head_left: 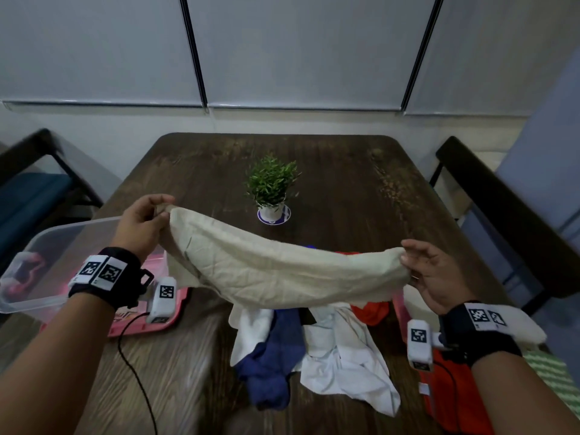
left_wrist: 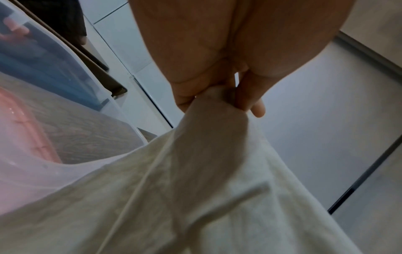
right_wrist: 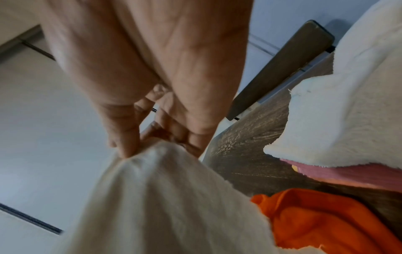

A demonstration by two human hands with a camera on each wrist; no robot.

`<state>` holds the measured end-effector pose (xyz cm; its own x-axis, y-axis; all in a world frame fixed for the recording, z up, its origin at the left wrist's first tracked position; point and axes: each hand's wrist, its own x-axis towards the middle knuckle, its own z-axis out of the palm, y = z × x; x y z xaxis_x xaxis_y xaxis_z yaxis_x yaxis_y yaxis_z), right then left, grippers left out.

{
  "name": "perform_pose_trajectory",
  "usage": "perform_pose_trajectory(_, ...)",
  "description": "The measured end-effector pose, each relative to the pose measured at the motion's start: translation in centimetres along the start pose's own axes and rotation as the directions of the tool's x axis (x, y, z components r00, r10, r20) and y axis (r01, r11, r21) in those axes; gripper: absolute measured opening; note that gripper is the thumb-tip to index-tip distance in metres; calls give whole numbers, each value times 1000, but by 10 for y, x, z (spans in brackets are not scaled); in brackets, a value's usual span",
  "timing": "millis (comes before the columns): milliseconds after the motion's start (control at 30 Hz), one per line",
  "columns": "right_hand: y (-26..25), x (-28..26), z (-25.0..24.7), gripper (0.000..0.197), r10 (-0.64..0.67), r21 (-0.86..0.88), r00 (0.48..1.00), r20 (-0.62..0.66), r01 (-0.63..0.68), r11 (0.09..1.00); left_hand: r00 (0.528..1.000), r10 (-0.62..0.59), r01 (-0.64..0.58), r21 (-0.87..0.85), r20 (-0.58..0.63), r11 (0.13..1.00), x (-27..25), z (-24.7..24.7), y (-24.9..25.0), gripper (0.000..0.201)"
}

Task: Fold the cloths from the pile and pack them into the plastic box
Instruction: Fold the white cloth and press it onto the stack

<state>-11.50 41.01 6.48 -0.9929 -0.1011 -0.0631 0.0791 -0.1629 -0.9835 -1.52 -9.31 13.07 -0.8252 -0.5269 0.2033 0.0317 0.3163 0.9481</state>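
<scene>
Head view shows both forearms reaching forward over the wooden table [head_left: 345, 171], the left hand [head_left: 141, 224] raised at about 10 o'clock and the right hand [head_left: 436, 274] lower at about 3 o'clock, with a cream cloth [head_left: 282, 271] sagging between them above the pile [head_left: 314, 346] at 6 o'clock. Left thumb and fingers pinch one end of it; the right thumb and fingertips pinch the other end, remaining fingers loosely spread. At 9 o'clock, the clear plastic box [head_left: 62, 233] sits just beside the left wrist.
</scene>
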Motion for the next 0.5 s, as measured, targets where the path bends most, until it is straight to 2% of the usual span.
perform_pose_trajectory(133,-5,0,2,35,-20,76,999,-27,22,997,998,56,-53,137,-17,989,9,-5,3,33)
perform_pose_trajectory(200,-10,0,5,26,-26,122,999,-33,29,992,997,59,-46,225,-54,973,11,-6,4,27)
perform_pose_trajectory(267,-13,-1,7,31,-47,88,998,-31,50,995,995,62,-38,270,-78,962,11,-7,2,23)
perform_pose_trajectory(333,-14,0,8,27,-95,-104,993,-64,88,991,999,43,-35,260,-25,965,10,-8,-1,24)
perform_pose_trajectory(400,-14,6,3,25,-144,-318,985,-100,106,942,997,15,-32,222,76,975,9,-12,-4,33)
perform_pose_trajectory(433,-15,9,1,22,-163,-392,980,-112,107,914,992,4,-36,255,123,966,8,-14,-5,36)
perform_pose_trajectory(500,-21,10,0,16,-211,-500,970,-123,123,857,985,3,-78,428,174,900,6,-16,-6,30)
